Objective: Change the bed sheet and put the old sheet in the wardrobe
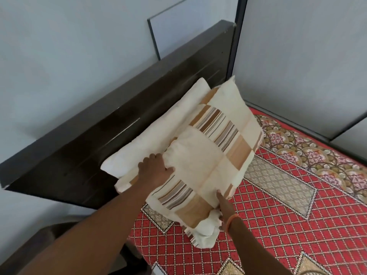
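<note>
Head view: the striped pillow (pixel 208 153) lies mid-frame on the red patterned sheet (pixel 278 205), long axis running lower left to upper right. The left hand (pixel 156 169) grips its left edge; the right hand (pixel 224 207) pinches its lower corner, nearer the sheet.

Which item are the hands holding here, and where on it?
Both grip the cream pillow with brown striped patches: left hand on its near-left edge, right hand at its bottom corner.
</note>
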Tool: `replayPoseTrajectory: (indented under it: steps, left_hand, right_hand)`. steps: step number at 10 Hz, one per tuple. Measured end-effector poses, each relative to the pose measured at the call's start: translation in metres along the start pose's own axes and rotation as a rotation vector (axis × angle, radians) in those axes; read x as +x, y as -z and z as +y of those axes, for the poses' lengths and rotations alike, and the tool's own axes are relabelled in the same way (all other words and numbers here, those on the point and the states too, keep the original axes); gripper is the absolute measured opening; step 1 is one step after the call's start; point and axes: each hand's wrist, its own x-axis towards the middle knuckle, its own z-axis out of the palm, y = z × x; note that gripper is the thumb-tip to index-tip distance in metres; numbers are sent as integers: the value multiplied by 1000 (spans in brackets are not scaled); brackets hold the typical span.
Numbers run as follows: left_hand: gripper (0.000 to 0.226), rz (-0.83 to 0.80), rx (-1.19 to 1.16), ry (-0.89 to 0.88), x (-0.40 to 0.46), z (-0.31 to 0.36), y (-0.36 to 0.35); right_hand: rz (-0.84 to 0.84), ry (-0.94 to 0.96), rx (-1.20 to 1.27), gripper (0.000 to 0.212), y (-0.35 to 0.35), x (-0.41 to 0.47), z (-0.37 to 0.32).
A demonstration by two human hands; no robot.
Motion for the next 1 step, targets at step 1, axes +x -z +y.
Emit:
replayPoseTrajectory:
  steps: [1]
  left_hand:
    - [58,63,132,-100,-55,2,25]
  right_hand:
    - [17,176,-69,68,3,-40,-8]
